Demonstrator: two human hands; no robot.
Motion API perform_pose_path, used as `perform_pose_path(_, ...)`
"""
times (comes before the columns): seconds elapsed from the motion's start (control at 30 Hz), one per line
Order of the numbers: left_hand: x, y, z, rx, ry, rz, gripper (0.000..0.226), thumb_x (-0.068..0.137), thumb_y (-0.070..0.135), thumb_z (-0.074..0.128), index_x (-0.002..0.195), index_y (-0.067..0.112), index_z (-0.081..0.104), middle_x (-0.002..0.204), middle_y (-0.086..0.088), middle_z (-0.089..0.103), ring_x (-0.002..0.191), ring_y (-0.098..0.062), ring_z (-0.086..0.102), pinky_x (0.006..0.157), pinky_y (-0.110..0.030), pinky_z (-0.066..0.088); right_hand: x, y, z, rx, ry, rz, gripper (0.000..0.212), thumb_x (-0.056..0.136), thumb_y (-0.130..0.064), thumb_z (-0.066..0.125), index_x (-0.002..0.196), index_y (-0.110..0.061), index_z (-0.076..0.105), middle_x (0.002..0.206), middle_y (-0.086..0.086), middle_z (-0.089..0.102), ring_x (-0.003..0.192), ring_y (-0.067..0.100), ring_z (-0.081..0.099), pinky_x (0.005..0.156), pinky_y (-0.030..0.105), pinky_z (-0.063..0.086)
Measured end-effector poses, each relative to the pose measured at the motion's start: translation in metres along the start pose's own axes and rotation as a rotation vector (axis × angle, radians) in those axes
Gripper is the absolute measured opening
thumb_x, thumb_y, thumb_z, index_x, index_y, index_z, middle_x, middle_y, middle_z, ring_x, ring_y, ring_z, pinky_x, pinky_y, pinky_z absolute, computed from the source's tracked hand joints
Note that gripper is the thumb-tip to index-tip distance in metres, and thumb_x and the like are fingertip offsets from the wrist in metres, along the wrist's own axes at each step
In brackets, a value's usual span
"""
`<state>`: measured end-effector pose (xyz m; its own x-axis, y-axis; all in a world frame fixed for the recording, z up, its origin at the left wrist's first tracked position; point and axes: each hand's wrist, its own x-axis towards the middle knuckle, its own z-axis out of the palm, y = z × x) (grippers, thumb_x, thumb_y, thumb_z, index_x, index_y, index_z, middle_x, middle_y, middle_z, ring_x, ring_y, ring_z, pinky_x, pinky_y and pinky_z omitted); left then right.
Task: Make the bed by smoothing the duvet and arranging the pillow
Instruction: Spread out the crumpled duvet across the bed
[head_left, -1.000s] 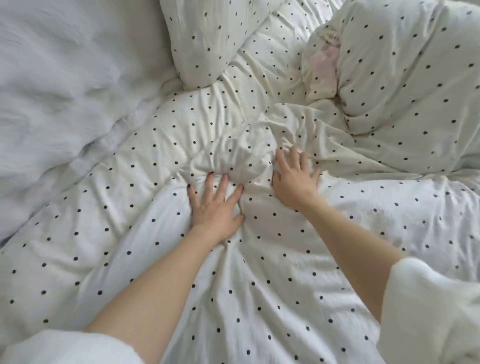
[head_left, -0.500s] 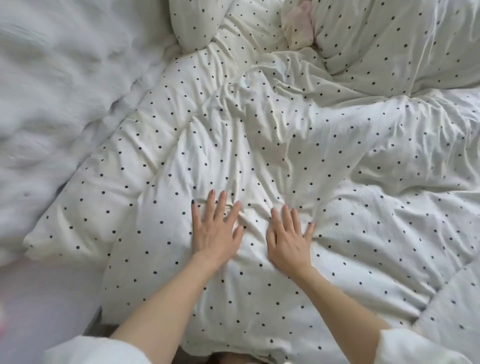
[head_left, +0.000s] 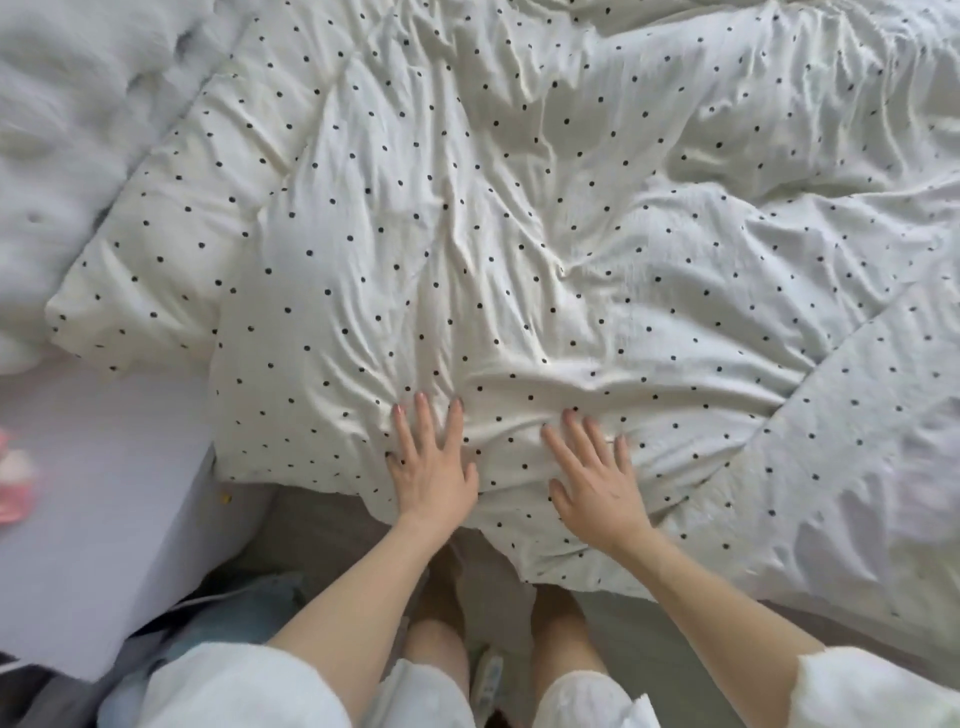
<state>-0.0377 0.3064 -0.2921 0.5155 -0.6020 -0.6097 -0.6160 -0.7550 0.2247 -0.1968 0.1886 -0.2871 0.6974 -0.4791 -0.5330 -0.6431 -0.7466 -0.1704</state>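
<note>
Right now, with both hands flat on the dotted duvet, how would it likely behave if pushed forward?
The dotted duvet is probably floppy: creases fan out from the left hand and right hand. It looks puffy, so likely light for its size. It would probably bunch into folds rather than slide as one piece.

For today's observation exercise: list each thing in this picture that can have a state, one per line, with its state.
Duvet: spread over the bed, creased, near edge hanging over the side.
Left hand: open, fingers straight, flat on the duvet near its edge.
Right hand: open, fingers spread, flat on the duvet.
White blanket: rumpled, beside the duvet.
</note>
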Motion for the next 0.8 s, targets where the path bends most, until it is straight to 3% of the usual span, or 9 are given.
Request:
perform_pose_path(0.17, -0.024, 0.036, 0.021, -0.082, -0.028, -0.014, 0.073, 0.093, 0.038, 0.041, 0.151, 0.023, -0.002, 0.156, -0.017, -0.020, 0.144, -0.039, -0.017, 0.116, -0.052, 0.017, -0.048, 0.070, -0.001, -0.221, -0.063, -0.206, 0.058, 0.089, -0.046, 0.031, 0.144, -0.028, 0.032, 0.156, 0.004, 0.027, 0.143, 0.021, 0.007, 0.115, 0.049, 0.008)
perform_pose_path(0.3, -0.052, 0.097, 0.047, -0.173, -0.106, 0.062, 0.067, 0.093, 0.042, 0.044, 0.150, 0.023, 0.013, 0.158, -0.011, -0.009, 0.146, -0.032, -0.003, 0.115, -0.049, 0.022, -0.076, 0.145, -0.033, -0.356, -0.211, -0.253, 0.066, 0.089, -0.055, 0.038, 0.148, -0.030, 0.022, 0.156, -0.002, 0.022, 0.147, 0.018, 0.009, 0.115, 0.054, -0.006)
perform_pose_path(0.4, -0.073, 0.142, 0.078, -0.244, -0.178, 0.159, 0.070, 0.089, 0.052, 0.049, 0.147, 0.024, 0.022, 0.155, -0.004, 0.014, 0.142, -0.025, 0.016, 0.113, -0.044, 0.027, -0.076, 0.190, -0.046, -0.542, -0.272, -0.329, 0.083, 0.074, -0.071, 0.022, 0.147, -0.031, 0.023, 0.150, -0.004, 0.030, 0.144, 0.019, 0.015, 0.111, 0.058, -0.013)
perform_pose_path(0.47, -0.087, 0.175, 0.104, -0.239, -0.235, 0.221, 0.083, 0.081, 0.060, 0.055, 0.148, 0.027, 0.018, 0.151, 0.000, 0.021, 0.140, -0.023, 0.019, 0.113, -0.043, 0.023, -0.070, 0.201, -0.046, -0.597, -0.275, -0.329, 0.085, 0.072, -0.075, 0.021, 0.143, -0.029, 0.031, 0.139, -0.002, 0.044, 0.135, 0.021, 0.033, 0.114, 0.055, 0.002)
perform_pose_path(0.53, -0.097, 0.204, 0.129, -0.222, -0.204, 0.199, 0.090, 0.076, 0.059, 0.061, 0.148, 0.025, 0.018, 0.147, 0.000, 0.029, 0.138, -0.024, 0.023, 0.112, -0.042, 0.023, -0.070, 0.197, -0.043, -0.583, -0.243, -0.329, 0.068, 0.083, -0.070, 0.033, 0.130, -0.022, 0.042, 0.114, 0.000, 0.063, 0.108, 0.022, 0.056, 0.102, 0.042, 0.032)
perform_pose_path(0.57, -0.100, 0.216, 0.141, -0.215, -0.152, 0.151, 0.083, 0.077, 0.053, 0.063, 0.144, 0.022, 0.025, 0.142, -0.001, 0.036, 0.134, -0.025, 0.030, 0.109, -0.041, 0.027, -0.075, 0.195, -0.039, -0.553, -0.246, -0.346, 0.060, 0.087, -0.065, 0.036, 0.125, -0.021, 0.044, 0.102, 0.001, 0.067, 0.095, 0.022, 0.061, 0.088, 0.037, 0.040)
perform_pose_path(0.63, -0.108, 0.224, 0.166, -0.157, -0.108, 0.101, 0.052, 0.081, 0.037, 0.065, 0.125, 0.018, 0.045, 0.126, -0.003, 0.053, 0.121, -0.028, 0.046, 0.096, -0.039, 0.038, -0.103, 0.196, -0.015, -0.451, -0.312, -0.396, 0.048, 0.092, -0.058, 0.036, 0.122, -0.021, 0.041, 0.097, 0.005, 0.068, 0.086, 0.026, 0.063, 0.067, 0.033, 0.039)
perform_pose_path(0.7, -0.131, 0.215, 0.192, -0.159, -0.225, 0.077, 0.024, 0.085, 0.025, 0.059, 0.108, 0.019, 0.053, 0.114, -0.004, 0.061, 0.109, -0.030, 0.056, 0.082, -0.037, 0.043, -0.141, 0.204, 0.027, -0.371, -0.421, -0.453, 0.044, 0.093, -0.054, 0.037, 0.125, -0.023, 0.039, 0.104, 0.010, 0.066, 0.090, 0.030, 0.063, 0.069, 0.034, 0.042)
perform_pose_path(0.8, -0.160, 0.183, 0.223, -0.417, -0.366, -0.152, 0.011, 0.088, 0.026, 0.055, 0.097, 0.022, 0.060, 0.109, -0.002, 0.065, 0.101, -0.024, 0.059, 0.080, -0.029, 0.044, -0.186, 0.208, 0.077, -0.315, -0.549, -0.450, 0.043, 0.093, -0.044, 0.043, 0.130, -0.024, 0.036, 0.115, 0.011, 0.064, 0.098, 0.034, 0.062, 0.081, 0.041, 0.049)
